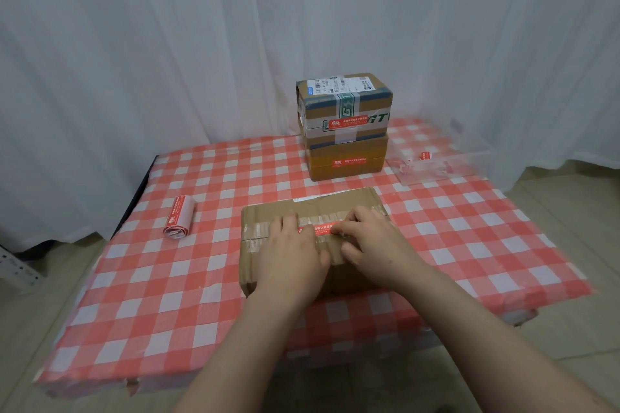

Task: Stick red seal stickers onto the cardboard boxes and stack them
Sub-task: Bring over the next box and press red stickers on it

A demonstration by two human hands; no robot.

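On a red-and-white checked tablecloth (161,282), 1 roll of red seal stickers (179,216) lies at the left, well apart from the 3 cardboard boxes. At near centre, 2 hands work on 1 cardboard box (335,206). The left hand (292,251) lies flat, fingers together and straight, pressing the left end of 1 red sticker (322,230) across the taped seam. The right hand (372,241) has bent fingers over the sticker's right end; pinching or pressing cannot be told. Farther back, 2 boxes stand stacked, the upper box (345,100) on the lower box (347,174), each with 1 red sticker on its near face. At far right lies 1 clear plastic bag (446,163).
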